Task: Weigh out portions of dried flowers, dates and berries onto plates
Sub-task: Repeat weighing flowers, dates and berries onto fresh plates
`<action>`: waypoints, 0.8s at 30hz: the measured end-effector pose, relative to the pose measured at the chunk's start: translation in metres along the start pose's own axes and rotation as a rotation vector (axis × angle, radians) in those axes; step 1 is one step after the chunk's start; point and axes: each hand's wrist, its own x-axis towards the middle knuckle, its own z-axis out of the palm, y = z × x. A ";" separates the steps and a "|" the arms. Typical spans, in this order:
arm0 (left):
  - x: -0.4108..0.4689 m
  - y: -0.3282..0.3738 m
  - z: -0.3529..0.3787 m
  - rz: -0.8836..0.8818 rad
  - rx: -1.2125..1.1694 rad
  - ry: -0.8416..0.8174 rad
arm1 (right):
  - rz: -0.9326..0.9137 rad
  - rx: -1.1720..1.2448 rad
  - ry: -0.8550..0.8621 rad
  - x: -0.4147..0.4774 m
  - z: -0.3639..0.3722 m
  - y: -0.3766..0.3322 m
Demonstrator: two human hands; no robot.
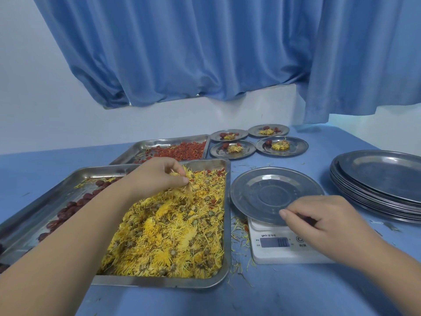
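A big steel tray point(227, 215) holds yellow dried flowers point(173, 236) on its right side and dark red dates point(68, 208) on its left. My left hand point(157, 176) reaches over it and pinches a tuft of dried flowers at the far end. An empty steel plate point(262, 190) rests on a white kitchen scale point(278, 247) to the right of the tray. My right hand point(319, 222) grips the plate's near rim. A second tray point(141, 149) behind holds red berries point(184, 151).
Several small plates with portions of flowers and dates, such as one filled plate point(293, 145), stand at the back. A stack of empty plates point(378, 185) sits at the right. Loose petals lie around the scale. A blue curtain point(205, 53) hangs behind the blue table.
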 end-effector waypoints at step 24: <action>-0.005 0.010 0.014 -0.087 -0.176 -0.049 | -0.019 0.003 0.004 0.001 -0.004 -0.001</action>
